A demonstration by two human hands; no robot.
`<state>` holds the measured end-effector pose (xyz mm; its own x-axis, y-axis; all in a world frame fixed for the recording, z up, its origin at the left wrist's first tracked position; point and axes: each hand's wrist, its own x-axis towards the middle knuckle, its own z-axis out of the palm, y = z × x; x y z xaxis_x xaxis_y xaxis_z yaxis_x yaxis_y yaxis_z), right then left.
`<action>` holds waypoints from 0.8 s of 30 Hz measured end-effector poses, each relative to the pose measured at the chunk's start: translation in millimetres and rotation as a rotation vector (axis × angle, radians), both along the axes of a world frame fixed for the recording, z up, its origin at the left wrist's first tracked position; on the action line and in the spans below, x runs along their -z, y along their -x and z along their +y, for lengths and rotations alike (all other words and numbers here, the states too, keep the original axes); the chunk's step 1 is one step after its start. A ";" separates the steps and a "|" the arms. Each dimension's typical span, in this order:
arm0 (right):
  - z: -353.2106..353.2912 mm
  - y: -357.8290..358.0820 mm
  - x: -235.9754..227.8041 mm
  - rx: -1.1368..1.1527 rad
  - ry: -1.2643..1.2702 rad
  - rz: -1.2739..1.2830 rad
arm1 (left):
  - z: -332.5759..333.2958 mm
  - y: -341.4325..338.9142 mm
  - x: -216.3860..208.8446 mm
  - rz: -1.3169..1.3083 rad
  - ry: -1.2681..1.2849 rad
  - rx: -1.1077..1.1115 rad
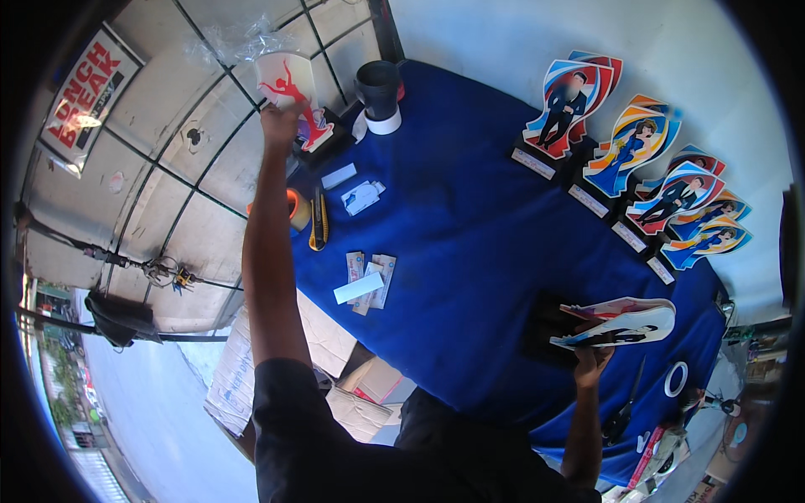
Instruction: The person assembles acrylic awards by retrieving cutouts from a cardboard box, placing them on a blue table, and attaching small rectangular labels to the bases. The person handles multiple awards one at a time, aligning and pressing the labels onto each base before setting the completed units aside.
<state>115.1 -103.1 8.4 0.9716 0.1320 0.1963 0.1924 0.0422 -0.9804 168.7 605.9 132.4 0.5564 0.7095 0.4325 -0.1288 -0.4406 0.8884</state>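
Reaching far to the left, my left hand (282,127) is closed on the edge of a white plaque with a red dancer silhouette (287,84), standing near the gridded wall. My right hand (594,365) grips a cutout trophy (629,325) from below. That trophy is tilted on its side, with a dark base toward its left end, and its printed figure is only partly visible. Near my left arm lie a yellow-and-black utility knife (319,220) and an orange tape roll (295,208). A black cup (379,87) stands beside the dancer plaque, with a white tape roll (384,124) at its foot.
Several figure trophies (635,151) stand along the white wall at the back right. Printed strips (366,283) and a small white cutout (362,198) lie on the blue cloth (453,243). At right are a white ring (675,379) and scissors (622,412); cardboard (327,335) sits below the table edge.
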 end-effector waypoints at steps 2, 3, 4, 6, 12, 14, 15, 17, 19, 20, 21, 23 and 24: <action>1.0 -0.1 -3.4 0.032 0.058 -0.055 | 7.7 -3.2 8.6 0.012 -0.020 -0.016; 2.5 0.0 -3.9 0.046 0.128 -0.078 | 10.4 -3.6 10.9 0.013 -0.007 -0.010; 2.1 -1.2 -5.5 0.000 0.196 -0.188 | 12.5 -3.9 11.1 0.054 0.031 -0.026; 3.8 -1.3 -5.8 0.017 0.156 -0.059 | 14.8 -2.8 6.5 0.009 0.005 0.046; 6.5 -8.9 -8.1 -0.042 0.423 -0.441 | 6.7 4.8 -15.0 0.079 -0.074 0.191; 5.5 -9.5 -12.7 -0.055 0.436 -0.429 | 2.1 8.6 -17.9 0.088 -0.068 0.140; 5.1 -9.1 -15.5 -0.049 0.464 -0.421 | 0.6 11.4 -18.3 0.050 -0.041 0.180; 5.2 -6.4 -22.4 -0.070 0.294 -0.220 | 0.0 17.6 -18.1 0.045 -0.112 0.163; 8.0 -2.0 -30.4 -0.081 0.126 0.030 | 3.1 24.9 -18.9 0.026 -0.298 0.144; 13.3 -4.4 -32.4 -0.105 0.056 -0.055 | 4.7 29.8 -18.6 0.017 -0.325 0.070; 19.4 -3.6 -35.1 -0.087 0.046 -0.039 | 6.0 34.2 -18.2 -0.016 -0.370 -0.014; 38.3 -1.5 -38.0 -0.220 -0.064 -0.020 | 5.0 42.1 -14.7 -0.116 -0.200 -0.084; 47.6 -10.2 -40.5 -0.295 0.081 -0.215 | 3.5 49.9 -14.1 -0.006 -0.221 -0.142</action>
